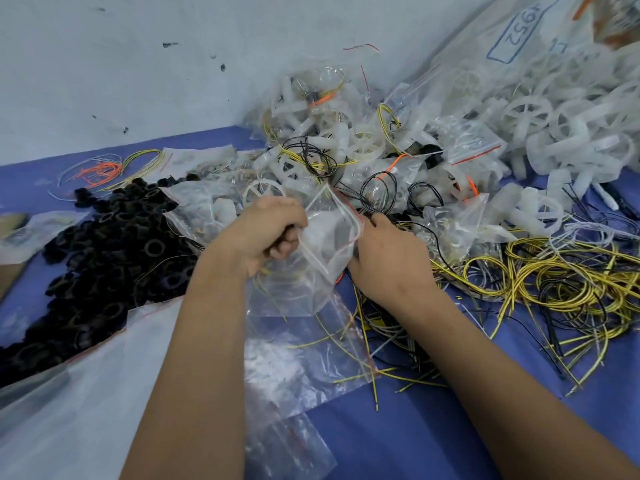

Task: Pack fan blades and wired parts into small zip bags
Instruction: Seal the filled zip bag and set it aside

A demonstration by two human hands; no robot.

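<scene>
Left hand (pixel 273 233) grips one lip of the small clear red-striped zip bag (pixel 320 251), held above the blue table (pixel 450 427), while right hand (pixel 388 258) pinches the other; advise spreading the mouth wide so the yellow wire inside clears the seal.

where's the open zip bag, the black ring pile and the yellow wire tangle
open zip bag (pixel 322 237), head view, on its clear front panel
black ring pile (pixel 104 258), head view, middle of the heap
yellow wire tangle (pixel 554 282), head view, on the looped coils
</scene>
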